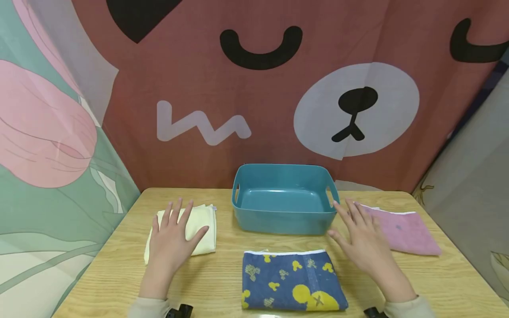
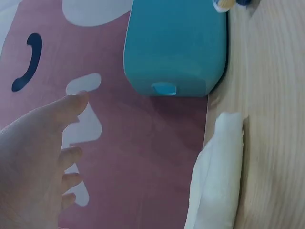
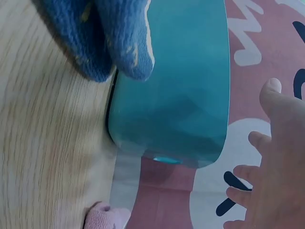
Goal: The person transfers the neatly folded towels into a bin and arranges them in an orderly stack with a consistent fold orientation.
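Fingers spread, my left hand (image 1: 170, 242) hovers over the folded pale yellow towel (image 1: 204, 232) on the left of the table; in the left wrist view a gap separates the hand from that towel (image 2: 220, 171). My right hand (image 1: 363, 240) is spread too, between the teal plastic basket (image 1: 284, 221) and the folded pink towel (image 1: 413, 232), partly covering the pink one. Neither hand holds anything. Between the forearms, nearest me, lies a folded blue towel (image 1: 286, 280) with yellow mouse-head shapes. The basket has a handle slot at each end, and its visible inside holds nothing.
The light wooden table (image 1: 119, 282) ends at a hanging brown cloth (image 1: 191, 168) with a bear face, directly behind the basket. A green floral cloth (image 1: 43, 212) hangs at the left and a greyish one (image 1: 473, 185) at the right.
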The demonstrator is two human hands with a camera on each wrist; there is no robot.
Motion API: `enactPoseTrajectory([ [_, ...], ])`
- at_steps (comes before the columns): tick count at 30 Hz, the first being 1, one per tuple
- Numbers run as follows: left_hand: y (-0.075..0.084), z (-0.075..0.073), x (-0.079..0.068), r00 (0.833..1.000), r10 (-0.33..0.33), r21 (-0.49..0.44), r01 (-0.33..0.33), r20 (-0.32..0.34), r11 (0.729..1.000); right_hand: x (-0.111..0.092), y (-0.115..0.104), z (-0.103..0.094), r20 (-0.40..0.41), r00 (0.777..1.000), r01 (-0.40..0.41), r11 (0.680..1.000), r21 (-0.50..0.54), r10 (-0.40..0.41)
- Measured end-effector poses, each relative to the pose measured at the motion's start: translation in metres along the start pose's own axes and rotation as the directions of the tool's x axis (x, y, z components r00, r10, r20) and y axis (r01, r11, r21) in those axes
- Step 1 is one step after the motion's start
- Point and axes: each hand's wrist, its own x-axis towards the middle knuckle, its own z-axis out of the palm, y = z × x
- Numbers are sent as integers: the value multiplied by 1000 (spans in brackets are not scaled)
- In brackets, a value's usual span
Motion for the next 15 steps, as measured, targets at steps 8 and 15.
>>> enactPoseTrajectory([
  [8,-16,-2,-2,1000,-23,-40,22,-11,999,-2,-12,2,-14,999,32,999,31,-32],
  [15,-26,-1,-4,999,-51,-67,51,2,996,-1,-19,4,-26,998,55,996,63,-54],
])
